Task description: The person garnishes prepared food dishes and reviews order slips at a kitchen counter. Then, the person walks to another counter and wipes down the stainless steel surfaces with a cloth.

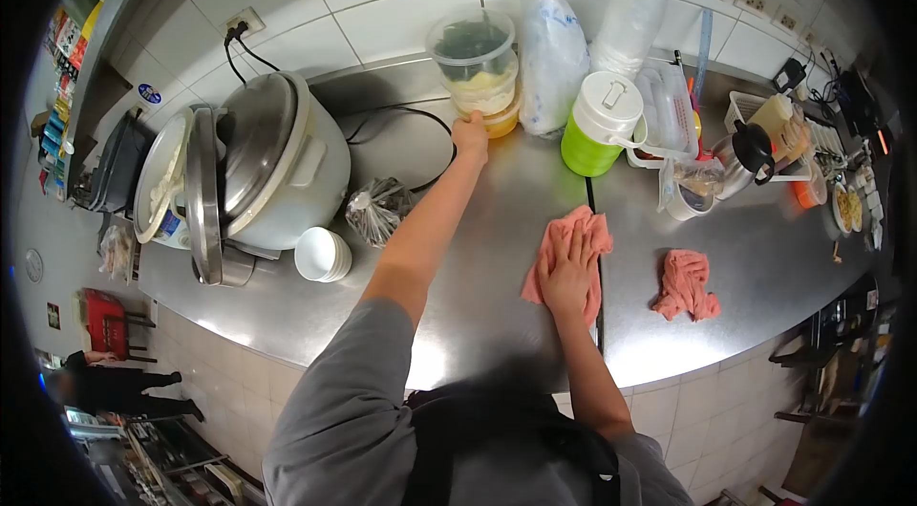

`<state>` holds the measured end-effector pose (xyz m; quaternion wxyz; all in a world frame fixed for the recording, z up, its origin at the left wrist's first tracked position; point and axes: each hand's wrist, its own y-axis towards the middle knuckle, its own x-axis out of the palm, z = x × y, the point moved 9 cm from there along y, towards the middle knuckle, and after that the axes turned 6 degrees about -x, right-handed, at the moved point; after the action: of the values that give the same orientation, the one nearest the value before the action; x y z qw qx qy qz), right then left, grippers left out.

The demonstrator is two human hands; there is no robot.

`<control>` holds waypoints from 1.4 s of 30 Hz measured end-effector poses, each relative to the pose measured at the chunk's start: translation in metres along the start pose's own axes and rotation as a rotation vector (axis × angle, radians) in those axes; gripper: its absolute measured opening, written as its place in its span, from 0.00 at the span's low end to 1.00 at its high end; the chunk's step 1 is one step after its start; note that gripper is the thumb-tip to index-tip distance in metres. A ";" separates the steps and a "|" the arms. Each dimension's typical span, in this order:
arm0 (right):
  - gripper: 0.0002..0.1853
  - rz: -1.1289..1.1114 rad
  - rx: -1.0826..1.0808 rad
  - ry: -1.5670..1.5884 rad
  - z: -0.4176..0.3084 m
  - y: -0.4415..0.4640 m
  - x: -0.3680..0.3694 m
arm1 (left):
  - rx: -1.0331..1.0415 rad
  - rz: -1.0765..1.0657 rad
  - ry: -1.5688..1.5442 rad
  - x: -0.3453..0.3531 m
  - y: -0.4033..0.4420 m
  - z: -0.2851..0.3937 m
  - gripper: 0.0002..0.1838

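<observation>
My left hand (470,137) reaches to the back of the steel counter (468,258). Its fingers are closed against the lower side of a stack of clear plastic tubs (475,76), partly hidden from me. Dark, pale and yellow contents show through the tubs' walls. Flat on a pink cloth (589,232) lies my right hand (568,269), fingers stretched out and pressing it to the counter. A second pink cloth (686,286) sits crumpled to the right, apart from both hands.
On the left stand a large cooker (301,152), stacked white bowls (323,255) and a plastic bag (380,210). A green-and-white jug (600,124) and bagged cups (630,19) are at the back. A steel pot (740,160) stands right. Another person (119,387) is far left.
</observation>
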<state>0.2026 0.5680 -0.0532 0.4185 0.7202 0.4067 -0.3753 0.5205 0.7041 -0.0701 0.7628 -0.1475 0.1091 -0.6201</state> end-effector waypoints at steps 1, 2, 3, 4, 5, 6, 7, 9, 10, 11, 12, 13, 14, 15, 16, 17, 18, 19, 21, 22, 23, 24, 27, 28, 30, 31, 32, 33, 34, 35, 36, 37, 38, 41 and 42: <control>0.29 -0.004 -0.004 -0.002 -0.001 0.000 -0.002 | -0.001 0.031 0.014 0.001 -0.001 -0.002 0.22; 0.29 -0.019 0.006 -0.008 -0.001 0.000 -0.002 | -0.004 0.035 0.011 0.005 0.005 -0.006 0.22; 0.29 -0.034 0.016 -0.013 -0.002 0.001 0.000 | 0.060 0.043 0.101 0.011 0.029 -0.016 0.21; 0.29 -0.039 0.012 -0.013 -0.003 0.002 0.001 | 0.124 0.052 0.192 0.012 0.033 -0.011 0.20; 0.28 -0.019 0.010 -0.028 -0.003 0.003 0.000 | 0.120 0.057 0.191 0.008 0.036 -0.014 0.20; 0.27 -0.002 0.009 -0.041 -0.003 0.002 -0.001 | 0.137 -0.029 0.168 0.006 0.019 -0.003 0.21; 0.27 -0.007 0.004 -0.039 -0.002 0.001 0.002 | 0.156 -0.115 0.143 0.003 0.011 -0.003 0.21; 0.24 0.038 -0.009 -0.022 0.000 0.007 0.006 | 0.465 -0.011 0.401 -0.027 -0.011 0.015 0.21; 0.22 0.104 -0.016 -0.024 -0.005 0.012 0.000 | 0.770 0.092 0.661 -0.034 -0.032 0.028 0.21; 0.22 0.100 -0.017 -0.020 -0.005 0.017 0.004 | 0.768 0.095 0.666 -0.047 -0.037 0.022 0.21; 0.22 0.094 -0.039 0.069 -0.004 0.024 0.010 | 0.786 0.151 0.991 -0.053 -0.045 0.015 0.20; 0.22 0.086 -0.063 0.159 -0.011 0.033 0.011 | 0.786 0.208 1.318 -0.057 -0.045 0.007 0.20; 0.23 0.095 -0.122 0.154 -0.024 0.041 0.010 | 0.777 0.218 1.323 -0.064 -0.044 0.008 0.20; 0.23 0.091 -0.130 0.161 -0.031 0.052 0.017 | 0.701 0.100 1.412 -0.061 -0.034 -0.002 0.18; 0.22 0.087 -0.201 0.244 -0.043 0.062 0.024 | 0.621 -0.023 1.494 -0.059 -0.027 -0.011 0.18; 0.22 0.081 -0.271 0.325 -0.054 0.072 0.031 | 0.613 -0.017 1.493 -0.064 -0.023 -0.009 0.18; 0.22 0.085 -0.325 0.327 -0.067 0.084 0.037 | 0.627 -0.017 1.402 -0.068 -0.023 -0.003 0.17; 0.22 0.075 -0.333 0.328 -0.077 0.099 0.044 | 0.639 -0.017 1.309 -0.072 -0.025 0.007 0.16; 0.19 -0.068 -0.239 0.675 -0.095 0.133 0.067 | 0.603 0.041 1.124 -0.091 -0.029 0.043 0.16; 0.19 -0.116 -0.216 0.779 -0.109 0.149 0.074 | 0.578 0.093 0.942 -0.109 -0.036 0.069 0.16; 0.19 -0.084 -0.318 0.726 -0.132 0.167 0.066 | 0.573 0.098 0.950 -0.120 -0.046 0.088 0.16; 0.19 -0.047 -0.418 0.673 -0.154 0.185 0.058 | 0.707 0.130 0.841 -0.132 -0.067 0.119 0.18; 0.20 0.110 -0.648 0.415 -0.210 0.232 0.060 | 0.826 0.143 0.773 -0.155 -0.094 0.157 0.19; 0.20 0.099 -0.648 0.421 -0.217 0.255 0.079 | 0.824 0.123 0.809 -0.161 -0.095 0.158 0.18; 0.22 0.160 -0.605 0.152 -0.221 0.286 0.135 | 0.847 0.127 0.853 -0.176 -0.098 0.152 0.17; 0.22 0.153 -0.609 0.159 -0.222 0.282 0.156 | 0.880 0.126 0.891 -0.181 -0.104 0.148 0.15; 0.27 0.120 -0.507 0.123 -0.215 0.281 0.180 | 0.872 0.133 0.895 -0.190 -0.108 0.145 0.15; 0.33 0.088 -0.401 0.087 -0.209 0.279 0.199 | 0.880 0.129 0.917 -0.196 -0.115 0.142 0.17; 0.31 0.075 -0.401 0.113 -0.214 0.275 0.208 | 0.888 0.121 0.936 -0.201 -0.123 0.140 0.19; 0.31 0.070 -0.406 0.112 -0.214 0.269 0.213 | 0.882 0.124 0.935 -0.206 -0.132 0.139 0.19; 0.28 -0.090 -0.586 0.295 -0.226 0.251 0.221 | 0.877 0.114 0.963 -0.209 -0.141 0.137 0.18; 0.26 -0.253 -0.761 0.476 -0.237 0.226 0.219 | 0.874 0.103 0.989 -0.210 -0.150 0.134 0.18; 0.23 -0.290 -0.879 0.483 -0.239 0.204 0.207 | 0.825 0.086 1.055 -0.214 -0.150 0.122 0.22; 0.18 -0.361 -1.008 0.547 -0.229 0.152 0.155 | 0.809 0.099 1.149 -0.220 -0.162 0.102 0.22; 0.17 -0.402 -1.018 0.606 -0.222 0.137 0.143 | 0.814 0.101 1.149 -0.225 -0.163 0.096 0.22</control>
<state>0.4258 0.7645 -0.0565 0.4965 0.4143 0.7626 0.0151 0.3589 0.9021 0.0742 0.6069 0.5056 0.2609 -0.5550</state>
